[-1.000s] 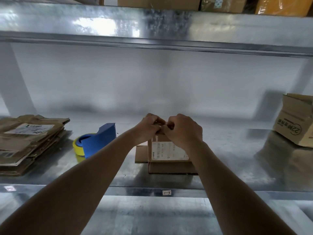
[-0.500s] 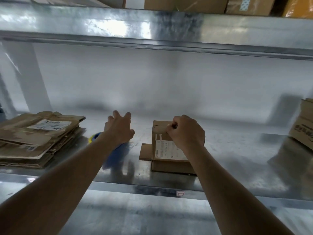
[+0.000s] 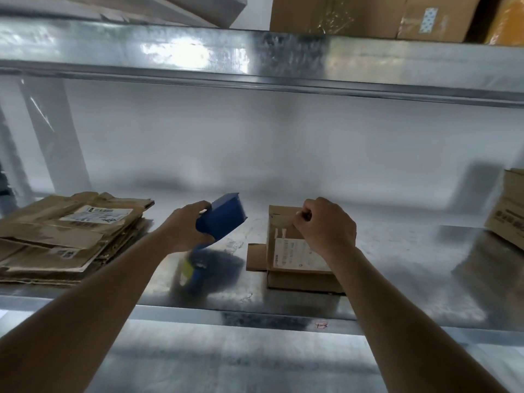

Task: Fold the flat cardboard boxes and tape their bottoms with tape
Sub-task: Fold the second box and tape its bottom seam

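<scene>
Blue tape dispenser (image 3: 221, 220) blurred, gripped by left hand (image 3: 187, 231) above the shelf (image 3: 397, 279), right hand (image 3: 326, 225) pinching folded cardboard box (image 3: 286, 251) top, label unreadable, flat boxes (image 3: 71, 236) far left.

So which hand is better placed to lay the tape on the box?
Left. The left hand already grips the blue tape dispenser, lifted beside the box. The right hand is curled on the box's top flaps, apparently holding them closed.

small box (image 3: 295, 251) upright, flaps closed | blue tape dispenser (image 3: 222, 219) lifted | flat boxes (image 3: 68, 236) stacked left
</scene>
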Demonstrator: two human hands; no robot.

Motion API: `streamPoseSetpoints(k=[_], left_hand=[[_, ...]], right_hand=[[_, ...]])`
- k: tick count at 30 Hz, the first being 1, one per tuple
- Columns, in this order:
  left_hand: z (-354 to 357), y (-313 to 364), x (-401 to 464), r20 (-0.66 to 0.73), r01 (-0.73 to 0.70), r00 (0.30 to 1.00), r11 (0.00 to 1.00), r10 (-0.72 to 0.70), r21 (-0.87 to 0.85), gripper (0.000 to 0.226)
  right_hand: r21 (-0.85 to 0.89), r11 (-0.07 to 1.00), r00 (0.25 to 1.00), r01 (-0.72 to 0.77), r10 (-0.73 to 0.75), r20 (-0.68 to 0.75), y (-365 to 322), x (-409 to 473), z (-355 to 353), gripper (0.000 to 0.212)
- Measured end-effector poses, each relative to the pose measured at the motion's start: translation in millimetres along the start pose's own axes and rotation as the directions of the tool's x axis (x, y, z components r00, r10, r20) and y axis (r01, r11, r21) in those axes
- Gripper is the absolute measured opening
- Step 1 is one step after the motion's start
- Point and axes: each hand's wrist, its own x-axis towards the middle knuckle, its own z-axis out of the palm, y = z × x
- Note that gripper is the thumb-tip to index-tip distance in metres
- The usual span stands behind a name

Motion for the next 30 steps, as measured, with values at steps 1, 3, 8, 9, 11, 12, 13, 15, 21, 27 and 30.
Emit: streamPoseSetpoints(k=[1, 3, 8, 9, 11, 12, 13, 15, 21, 27, 30], left_hand=[[-5.9, 2.2, 1.0, -0.018, -0.039, 0.999, 0.996, 0.037, -0.075, 0.059], [-17.8, 6.9, 3.4, -0.067, -0.139, 0.99, 0.969, 0.128, -0.204, 0.064], [-40.6, 31.9, 2.1, -0.079, -0.456, 0.887, 0.837, 0.455, -0.301, 0.068], [-42.5, 38.4, 3.2, -0.071, -0.485, 0.87, 0.818, 0.489, -0.311, 0.067], [-44.6, 49.4, 8.5, -0.032, -0.484, 0.858, 0.789, 0.512, -0.378, 0.064], [-46.0, 53.5, 11.8, -0.005, -0.458, 0.862, 0.776, 0.506, -0.433, 0.062], [-47.7, 57.0, 15.3, 0.021, -0.434, 0.864, 0.764, 0.504, -0.477, 0.06], [-50.5, 61.3, 23.3, 0.045, -0.432, 0.855, 0.757, 0.517, -0.49, 0.057], [-41.5, 66.2, 49.2, -0.065, -0.567, 0.81, 0.752, 0.582, -0.337, 0.052], [-16.5, 78.3, 58.2, -0.15, -0.54, 0.828, 0.696, 0.541, -0.474, 0.051], [-7.2, 81.2, 61.4, -0.149, -0.511, 0.84, 0.666, 0.523, -0.543, 0.051]], right_hand=[[-0.006, 1.0, 1.0, 0.01, -0.01, 0.009, 1.3, 0.3, -0.4, 0.02], [-0.016, 0.999, 0.999, 0.036, -0.036, 0.04, 4.5, 1.4, -1.9, 0.02], [-0.028, 0.995, 0.993, 0.1, -0.098, 0.069, 11.7, 0.9, -5.7, 0.02], [-0.028, 0.994, 0.992, 0.109, -0.107, 0.066, 12.6, 0.7, -6.0, 0.019], [-0.008, 0.993, 0.992, 0.12, -0.12, 0.046, 14.3, 0.6, -7.6, 0.017], [0.008, 0.992, 0.991, 0.128, -0.128, 0.045, 14.8, 1.0, -9.5, 0.017], [0.02, 0.99, 0.989, 0.139, -0.14, 0.055, 15.7, 2.0, -11.6, 0.019], [0.035, 0.986, 0.981, 0.163, -0.166, 0.1, 18.7, 5.2, -17.3, 0.024], [0.12, 0.973, 0.955, 0.198, -0.219, 0.202, 34.7, 17.6, -30.3, 0.024], [0.174, 0.948, 0.947, 0.267, -0.291, 0.135, 45.9, 24.6, -22.2, 0.036], [0.196, 0.932, 0.935, 0.305, -0.332, 0.124, 51.4, 26.0, -21.3, 0.048]])
